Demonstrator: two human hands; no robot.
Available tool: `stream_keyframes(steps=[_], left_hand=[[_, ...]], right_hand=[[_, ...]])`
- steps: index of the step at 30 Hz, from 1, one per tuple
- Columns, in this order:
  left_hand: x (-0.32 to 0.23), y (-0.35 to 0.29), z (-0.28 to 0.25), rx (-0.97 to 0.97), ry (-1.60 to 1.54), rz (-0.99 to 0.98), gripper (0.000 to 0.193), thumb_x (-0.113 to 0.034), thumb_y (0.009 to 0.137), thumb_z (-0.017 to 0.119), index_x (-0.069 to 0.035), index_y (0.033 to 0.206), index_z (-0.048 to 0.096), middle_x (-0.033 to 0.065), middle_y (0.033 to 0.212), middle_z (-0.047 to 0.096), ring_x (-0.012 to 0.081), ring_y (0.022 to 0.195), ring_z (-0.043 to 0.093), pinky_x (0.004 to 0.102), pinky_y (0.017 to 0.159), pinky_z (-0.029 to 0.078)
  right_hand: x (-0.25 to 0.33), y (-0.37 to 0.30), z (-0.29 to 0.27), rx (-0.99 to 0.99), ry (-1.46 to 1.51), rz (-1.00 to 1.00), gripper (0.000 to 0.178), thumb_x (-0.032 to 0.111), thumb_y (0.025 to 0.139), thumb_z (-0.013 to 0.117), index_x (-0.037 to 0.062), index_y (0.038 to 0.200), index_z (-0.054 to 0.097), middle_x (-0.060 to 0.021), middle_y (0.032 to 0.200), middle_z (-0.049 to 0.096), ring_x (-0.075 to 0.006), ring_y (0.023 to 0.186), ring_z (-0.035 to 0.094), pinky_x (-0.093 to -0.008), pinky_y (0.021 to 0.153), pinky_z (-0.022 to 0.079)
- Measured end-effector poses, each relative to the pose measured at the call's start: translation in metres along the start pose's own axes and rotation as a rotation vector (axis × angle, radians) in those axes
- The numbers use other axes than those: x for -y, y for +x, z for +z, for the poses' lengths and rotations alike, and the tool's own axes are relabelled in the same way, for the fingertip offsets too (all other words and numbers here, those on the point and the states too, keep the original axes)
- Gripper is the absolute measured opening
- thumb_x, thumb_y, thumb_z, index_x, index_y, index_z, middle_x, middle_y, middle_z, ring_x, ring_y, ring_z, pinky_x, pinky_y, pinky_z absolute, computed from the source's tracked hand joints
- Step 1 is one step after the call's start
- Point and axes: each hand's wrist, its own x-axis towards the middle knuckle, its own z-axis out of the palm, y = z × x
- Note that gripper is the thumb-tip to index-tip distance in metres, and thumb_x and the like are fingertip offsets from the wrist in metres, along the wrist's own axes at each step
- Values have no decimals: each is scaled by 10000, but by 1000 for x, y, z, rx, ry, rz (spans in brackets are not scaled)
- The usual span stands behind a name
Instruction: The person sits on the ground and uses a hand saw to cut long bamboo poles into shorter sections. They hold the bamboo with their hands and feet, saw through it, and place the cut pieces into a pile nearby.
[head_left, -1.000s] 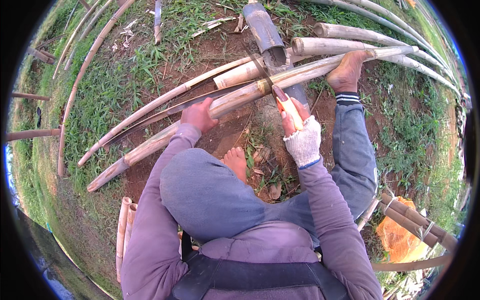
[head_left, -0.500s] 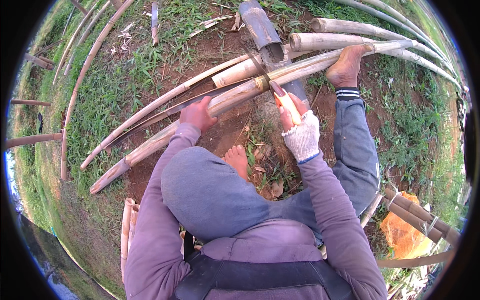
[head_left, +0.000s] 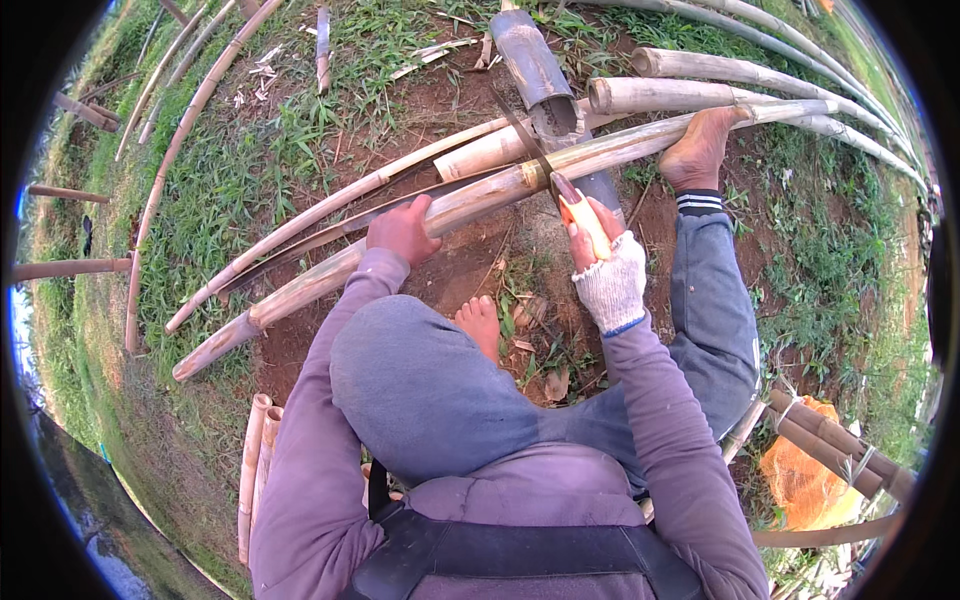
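A long pale bamboo pole (head_left: 475, 205) lies slantwise in front of me, from low on the left up to the right. My left hand (head_left: 403, 232), bare, is wrapped over it left of the middle. Held in my right hand (head_left: 608, 262), which wears a white knit fingerless glove, is a hand saw with a yellow-orange handle (head_left: 590, 228). The saw's thin dark blade (head_left: 530, 138) crosses the pole next to a darker band at a joint. My bare right foot (head_left: 697, 147) presses on the pole farther right.
Beneath the pole, a thick grey bamboo piece (head_left: 535, 70) points away from me. More poles (head_left: 700, 68) lie at the far right, and a split length (head_left: 350, 190) runs just beyond mine. Tied bamboo (head_left: 840, 440) and an orange net bag (head_left: 800, 480) are at the lower right.
The whole view has shifted slightly, so everything appears a little lower and to the right. Both hands keep their holds, and the saw blade still crosses the pole at the same joint.
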Motion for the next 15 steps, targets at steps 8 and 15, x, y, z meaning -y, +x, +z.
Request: stream_keyframes(steps=[8, 15], left_hand=[[8, -6, -7, 84, -13, -54, 637, -382, 747, 899, -187, 1283, 615, 175, 1131, 773, 405, 1039, 759, 516, 887, 611], [-3, 1, -10, 100, 9, -55, 594, -412, 769, 893, -181, 1242, 618, 158, 1096, 780, 384, 1022, 765, 514, 895, 609]], right_hand=[[-12, -49, -33, 44, -102, -259, 437, 192, 1080, 672, -71, 1425, 620, -199, 1252, 773, -236, 1130, 755, -334, 1010, 572], [65, 10, -20, 261, -793, 391, 475, 243, 1039, 741, -85, 1372, 653, -208, 1163, 795, -254, 1055, 781, -349, 907, 606]])
